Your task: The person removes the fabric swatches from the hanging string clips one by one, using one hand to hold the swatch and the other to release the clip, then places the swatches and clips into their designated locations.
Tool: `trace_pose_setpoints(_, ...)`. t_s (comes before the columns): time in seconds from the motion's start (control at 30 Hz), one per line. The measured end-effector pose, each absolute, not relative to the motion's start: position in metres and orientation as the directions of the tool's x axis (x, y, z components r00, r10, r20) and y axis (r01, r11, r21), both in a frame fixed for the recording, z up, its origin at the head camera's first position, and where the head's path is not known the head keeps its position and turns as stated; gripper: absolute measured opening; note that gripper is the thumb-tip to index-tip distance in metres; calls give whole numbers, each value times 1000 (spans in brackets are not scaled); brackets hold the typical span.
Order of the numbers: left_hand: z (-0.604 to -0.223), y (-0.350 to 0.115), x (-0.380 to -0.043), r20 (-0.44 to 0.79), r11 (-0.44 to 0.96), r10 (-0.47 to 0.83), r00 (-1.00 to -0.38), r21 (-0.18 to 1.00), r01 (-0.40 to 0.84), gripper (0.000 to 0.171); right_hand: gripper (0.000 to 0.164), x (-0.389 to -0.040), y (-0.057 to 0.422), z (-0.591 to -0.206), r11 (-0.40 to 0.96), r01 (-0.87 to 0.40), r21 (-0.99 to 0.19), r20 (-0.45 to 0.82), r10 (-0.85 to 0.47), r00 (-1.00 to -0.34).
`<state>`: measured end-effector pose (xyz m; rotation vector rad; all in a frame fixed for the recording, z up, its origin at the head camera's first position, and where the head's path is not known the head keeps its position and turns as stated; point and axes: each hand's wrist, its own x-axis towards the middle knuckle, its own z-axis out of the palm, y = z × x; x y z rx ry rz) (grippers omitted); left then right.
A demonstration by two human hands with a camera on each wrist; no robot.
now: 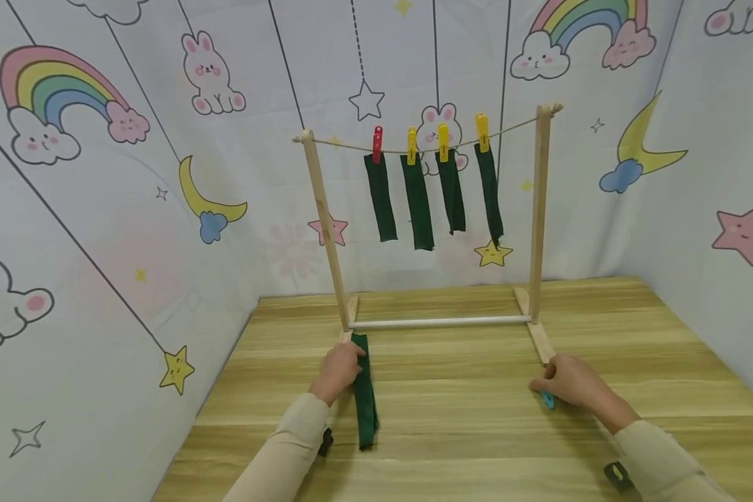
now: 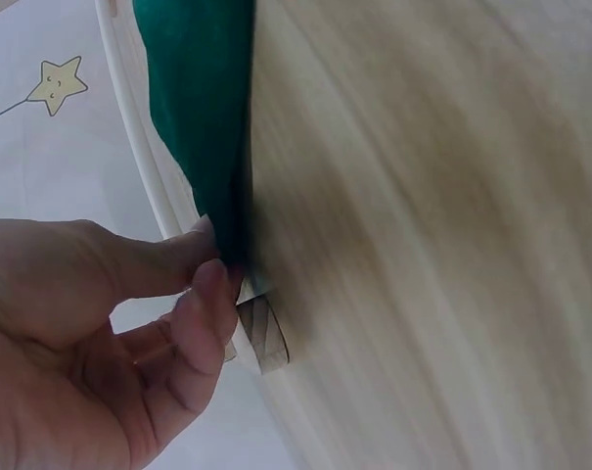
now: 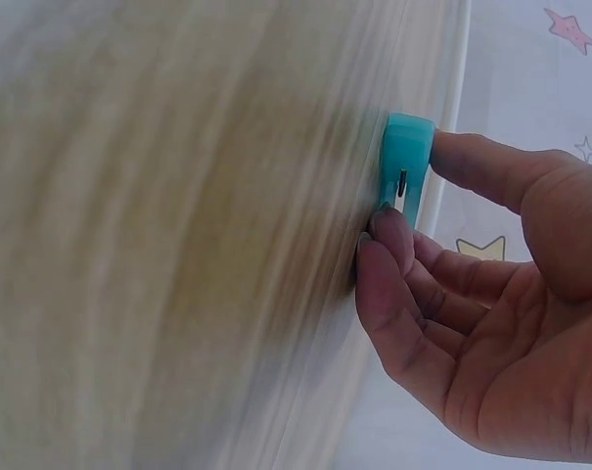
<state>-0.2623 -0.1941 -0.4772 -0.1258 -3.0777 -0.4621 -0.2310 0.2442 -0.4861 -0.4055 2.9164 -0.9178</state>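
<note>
at lower centre, l. hand (image 1: 339, 369) pinches green strip (image 1: 364, 408) on counter (image 1: 452, 390); lower right, r. hand (image 1: 571, 382) pinches teal peg (image 1: 547, 400); upper centre, other strips (image 1: 418, 202) hang b/c yellow/red pegs (image 1: 443, 141) clip them to cord (image 1: 514, 127).

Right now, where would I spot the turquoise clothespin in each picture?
Head: turquoise clothespin in the lower right, partly hidden by the right hand.
Left wrist: not in it.
Right wrist: the clothespin is right of centre, above the middle, pinched by the right hand.
Shared landmark: the wood-grain tabletop, visible in all three.
</note>
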Motion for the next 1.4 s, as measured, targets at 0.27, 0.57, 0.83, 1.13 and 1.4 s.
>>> trace_pose_setpoints(0.27,-470,-198,-260,-27,955,90,-996,287,78,35,29,-230,243,-483,790,-219,-572,16,-256,-967)
trace_pose_setpoints(0.57,-473,-199,-256,-67,950,98,-993,302,74,37,30,-226,244,-487,790,-183,-585,-42,-255,-966)
trace_pose_setpoints(0.83,-468,-198,-259,-59,952,93,-994,297,71,38,34,-232,245,-480,792,-198,-578,-36,-267,-963)
trace_pose_setpoints(1.13,-465,-201,-260,-39,953,112,-993,289,96,36,39,-230,244,-478,794,-195,-575,-44,-268,-962)
trace_pose_setpoints(1.4,-460,-201,-262,-24,934,123,-992,341,107,34,43,-234,242,-458,824,-118,-554,-101,-207,-973)
